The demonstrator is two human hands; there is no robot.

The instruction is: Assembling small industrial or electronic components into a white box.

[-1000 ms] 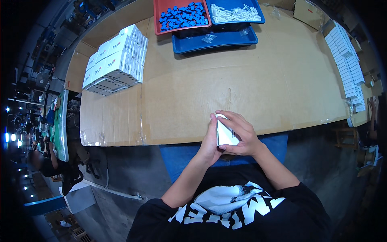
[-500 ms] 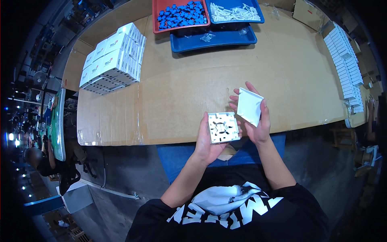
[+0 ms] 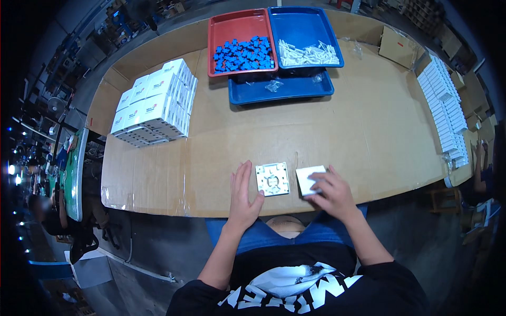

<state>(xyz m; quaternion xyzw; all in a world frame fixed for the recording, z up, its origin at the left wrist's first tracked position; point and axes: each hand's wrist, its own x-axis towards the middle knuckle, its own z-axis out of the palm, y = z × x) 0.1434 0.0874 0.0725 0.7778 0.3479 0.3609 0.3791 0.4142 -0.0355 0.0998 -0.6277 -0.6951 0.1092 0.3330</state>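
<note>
A shallow white square plastic box base [image 3: 273, 179] lies on the cardboard-covered table, its open side up, with a round ring and clips moulded inside. My left hand [image 3: 244, 199] rests just left of it, fingers stretched out and thumb near its lower left corner, holding nothing. To the right, a plain white square cover [image 3: 310, 180] is at the table surface, smooth face up. My right hand [image 3: 336, 196] grips it from the right side, bent fingers over its top; the fingertips' underside is hidden.
White boxes [image 3: 153, 108] are stacked at the left. At the back stand a red tray [image 3: 240, 26] of blue-and-black small parts, a blue tray [image 3: 303, 26] of white plugs, and a lower blue tray [image 3: 253, 95]. Rows of white pieces [image 3: 445, 113] line the right edge.
The box base has gone from my left hand down onto the table, and that hand has let go. My right hand has lowered the cover to the table and turned its smooth face up.
</note>
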